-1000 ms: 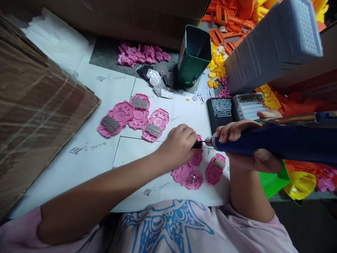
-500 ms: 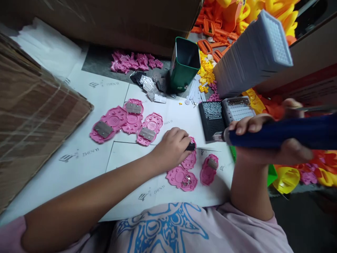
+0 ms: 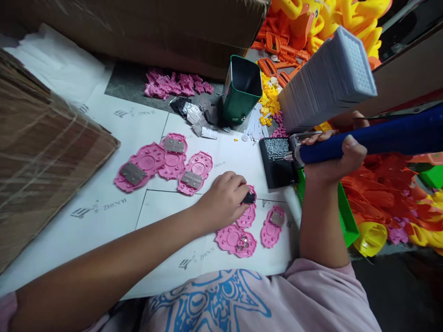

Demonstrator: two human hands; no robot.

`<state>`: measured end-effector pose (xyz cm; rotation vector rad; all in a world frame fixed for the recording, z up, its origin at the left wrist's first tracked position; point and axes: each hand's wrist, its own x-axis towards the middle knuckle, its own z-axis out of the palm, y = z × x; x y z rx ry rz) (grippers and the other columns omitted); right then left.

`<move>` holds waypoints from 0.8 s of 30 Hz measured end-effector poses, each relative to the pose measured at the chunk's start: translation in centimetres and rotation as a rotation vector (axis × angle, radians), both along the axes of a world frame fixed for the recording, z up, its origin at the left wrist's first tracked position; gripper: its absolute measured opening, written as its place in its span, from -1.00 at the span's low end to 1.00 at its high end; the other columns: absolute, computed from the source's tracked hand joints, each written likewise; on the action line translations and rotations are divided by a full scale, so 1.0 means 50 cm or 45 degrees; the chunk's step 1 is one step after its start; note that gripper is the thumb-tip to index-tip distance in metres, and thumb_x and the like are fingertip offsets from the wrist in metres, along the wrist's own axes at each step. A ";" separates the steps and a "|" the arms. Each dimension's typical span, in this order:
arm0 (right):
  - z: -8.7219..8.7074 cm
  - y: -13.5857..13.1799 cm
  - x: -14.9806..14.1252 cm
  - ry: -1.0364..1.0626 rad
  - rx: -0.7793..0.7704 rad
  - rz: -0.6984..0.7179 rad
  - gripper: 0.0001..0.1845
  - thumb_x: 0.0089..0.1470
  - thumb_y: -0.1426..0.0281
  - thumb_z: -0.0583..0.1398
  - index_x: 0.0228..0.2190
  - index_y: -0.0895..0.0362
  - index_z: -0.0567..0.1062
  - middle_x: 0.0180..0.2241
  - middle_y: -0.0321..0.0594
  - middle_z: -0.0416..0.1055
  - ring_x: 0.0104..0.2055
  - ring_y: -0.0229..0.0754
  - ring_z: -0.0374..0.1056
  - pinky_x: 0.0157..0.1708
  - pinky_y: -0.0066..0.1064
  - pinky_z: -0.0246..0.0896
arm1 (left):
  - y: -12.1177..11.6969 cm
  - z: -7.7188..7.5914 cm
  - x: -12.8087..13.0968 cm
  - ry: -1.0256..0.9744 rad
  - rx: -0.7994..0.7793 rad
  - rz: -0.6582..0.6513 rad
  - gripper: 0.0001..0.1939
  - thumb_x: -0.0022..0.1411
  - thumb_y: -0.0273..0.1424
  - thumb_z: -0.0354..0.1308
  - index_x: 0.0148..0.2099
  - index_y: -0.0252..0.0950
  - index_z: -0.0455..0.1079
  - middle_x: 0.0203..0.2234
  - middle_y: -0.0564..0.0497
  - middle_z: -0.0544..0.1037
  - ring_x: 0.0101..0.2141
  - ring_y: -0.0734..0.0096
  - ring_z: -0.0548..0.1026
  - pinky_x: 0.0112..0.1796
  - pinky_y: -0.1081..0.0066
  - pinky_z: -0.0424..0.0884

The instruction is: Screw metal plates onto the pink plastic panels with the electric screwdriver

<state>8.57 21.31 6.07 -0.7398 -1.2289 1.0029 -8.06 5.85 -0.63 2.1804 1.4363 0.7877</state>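
Note:
My right hand (image 3: 332, 161) is wrapped round a blue electric screwdriver (image 3: 374, 138), whose tip reaches over the black screw tray (image 3: 278, 170) with its rows of small screws. On the white sheet, my left hand (image 3: 228, 200) has its fingers curled over a pink plastic shell (image 3: 247, 216) and touches a small black plate (image 3: 248, 198) lying in it. Just below is another pink shell (image 3: 230, 237) with small shiny metal parts in one end. A smaller pink shell (image 3: 272, 233) with a metal plate lies to the right.
Several pink shells with metal plates (image 3: 133, 174) lie left of my hand. Behind stand a green bin (image 3: 241, 103), loose metal plates (image 3: 208, 133), pink parts (image 3: 166, 85) and a tall stack of pale trays (image 3: 318, 83). Cardboard boxes (image 3: 51, 170) bound the left and back; a green basket (image 3: 348, 221) is at right.
My right hand has brought the screwdriver left and up, so its tip is now over the screw tray. My left hand stays on the pink shell and black plate.

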 end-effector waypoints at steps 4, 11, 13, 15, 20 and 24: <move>-0.004 0.004 0.002 -0.008 -0.011 -0.002 -0.81 -0.15 0.22 0.12 -0.41 -0.02 0.40 -0.65 -0.43 0.26 -0.65 -0.28 0.23 -0.56 -0.38 0.21 | 0.000 -0.001 0.001 0.000 0.000 0.006 -0.74 0.22 -0.34 0.15 -0.09 -0.39 0.40 -0.16 -0.19 0.43 -0.12 0.11 0.29 -0.11 0.13 0.32; -0.005 0.006 -0.003 0.049 -0.066 0.066 -0.78 -0.17 0.28 0.11 -0.37 -0.01 0.40 -0.66 -0.43 0.28 -0.65 -0.25 0.23 -0.57 -0.39 0.20 | -0.001 -0.002 0.003 0.010 -0.002 0.008 -0.72 0.21 -0.34 0.16 -0.09 -0.43 0.41 -0.17 -0.19 0.43 -0.12 0.09 0.29 -0.10 0.13 0.32; -0.005 0.006 -0.003 0.060 -0.056 0.062 -0.76 -0.17 0.29 0.11 -0.35 -0.01 0.41 -0.66 -0.42 0.29 -0.65 -0.26 0.23 -0.58 -0.40 0.20 | -0.001 -0.002 0.003 0.012 0.004 0.015 -0.70 0.19 -0.34 0.17 -0.09 -0.44 0.41 -0.17 -0.20 0.43 -0.12 0.09 0.29 -0.10 0.13 0.32; -0.004 0.006 -0.002 0.057 -0.047 0.040 -0.76 -0.17 0.30 0.11 -0.35 -0.02 0.40 -0.66 -0.43 0.30 -0.67 -0.26 0.22 -0.58 -0.39 0.20 | -0.002 -0.003 0.004 0.015 0.002 0.017 -0.69 0.17 -0.34 0.19 -0.08 -0.43 0.41 -0.16 -0.19 0.43 -0.11 0.08 0.29 -0.09 0.13 0.31; 0.010 0.006 0.007 0.036 -0.054 0.050 -0.75 -0.16 0.25 0.10 -0.33 -0.03 0.39 -0.65 -0.41 0.29 -0.65 -0.23 0.23 -0.57 -0.36 0.22 | -0.002 -0.002 0.005 0.017 -0.019 0.028 -0.68 0.16 -0.33 0.20 -0.09 -0.43 0.41 -0.16 -0.18 0.42 -0.10 0.09 0.29 -0.08 0.14 0.30; 0.040 -0.014 0.015 0.010 -0.024 0.054 -0.67 -0.15 0.22 0.09 -0.27 -0.03 0.42 -0.64 -0.38 0.28 -0.64 -0.22 0.22 -0.60 -0.38 0.17 | 0.000 -0.002 0.005 0.027 -0.047 0.021 -0.68 0.16 -0.32 0.21 -0.08 -0.42 0.40 -0.15 -0.17 0.42 -0.10 0.09 0.28 -0.08 0.15 0.30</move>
